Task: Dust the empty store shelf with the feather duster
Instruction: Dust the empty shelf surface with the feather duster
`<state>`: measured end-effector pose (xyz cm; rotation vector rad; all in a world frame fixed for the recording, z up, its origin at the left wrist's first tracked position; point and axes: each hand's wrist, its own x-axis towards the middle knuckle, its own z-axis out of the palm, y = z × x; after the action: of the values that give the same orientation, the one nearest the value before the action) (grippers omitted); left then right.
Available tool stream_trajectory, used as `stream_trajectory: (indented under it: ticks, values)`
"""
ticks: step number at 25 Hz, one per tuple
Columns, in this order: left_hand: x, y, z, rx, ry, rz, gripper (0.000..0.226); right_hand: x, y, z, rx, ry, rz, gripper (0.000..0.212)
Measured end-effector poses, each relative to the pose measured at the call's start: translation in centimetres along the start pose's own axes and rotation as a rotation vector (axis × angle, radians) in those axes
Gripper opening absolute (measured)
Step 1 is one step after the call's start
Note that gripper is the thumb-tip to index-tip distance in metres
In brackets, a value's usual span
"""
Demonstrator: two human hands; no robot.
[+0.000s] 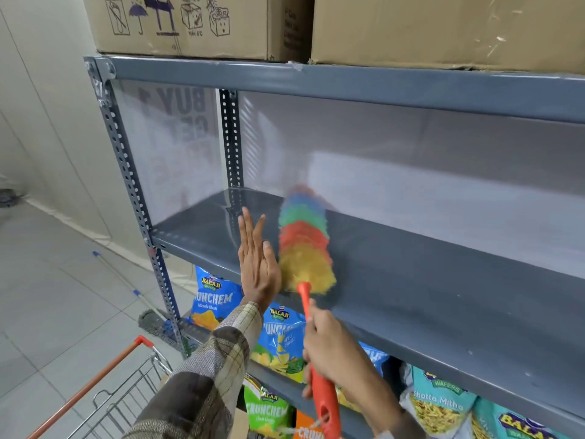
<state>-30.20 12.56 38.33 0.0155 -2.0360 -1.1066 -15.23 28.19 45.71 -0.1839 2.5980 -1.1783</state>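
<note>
An empty grey metal shelf [411, 280] runs across the middle of the head view. A feather duster [302, 236] with yellow, red, green and blue fluff lies on its left part, blurred at the tip. My right hand [332, 346] grips the duster's orange-red handle below the shelf's front edge. My left hand [258, 264] is held flat and upright with fingers together, its edge just left of the fluff, over the shelf's front edge.
Cardboard boxes [190, 23] stand on the shelf above. Snack bags [213, 299] fill the shelves below. A shopping trolley [126, 394] with an orange handle is at lower left. A mop [148, 312] leans by the grey perforated upright [126, 172].
</note>
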Motion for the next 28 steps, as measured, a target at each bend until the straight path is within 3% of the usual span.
stream_trajectory:
  ticks: [9,11,15,17,22,28]
  values:
    - [0.1,-0.6,0.1,-0.007,0.027,0.027,0.059,6.5,-0.1,-6.2,0.308,0.011,-0.194,0.032]
    - [0.4,-0.1,0.0,0.060,-0.019,0.061,0.061,6.3,1.1,-8.9,0.259,0.055,-0.302,0.035]
    - [0.5,-0.3,-0.1,0.199,-0.053,0.335,0.072,7.8,3.0,-11.7,0.061,0.213,-0.439,0.042]
    - [0.3,-0.5,0.0,0.161,-0.033,0.330,0.074,9.1,3.7,-11.1,-0.015,0.268,-0.462,0.041]
    - [0.4,-0.7,0.2,0.130,-0.080,0.291,0.070,12.4,5.0,-9.0,-0.326,0.131,-0.381,0.032]
    - [0.7,-0.4,0.0,0.127,-0.127,0.287,0.066,17.2,5.2,-12.3,-0.423,0.110,-0.198,0.028]
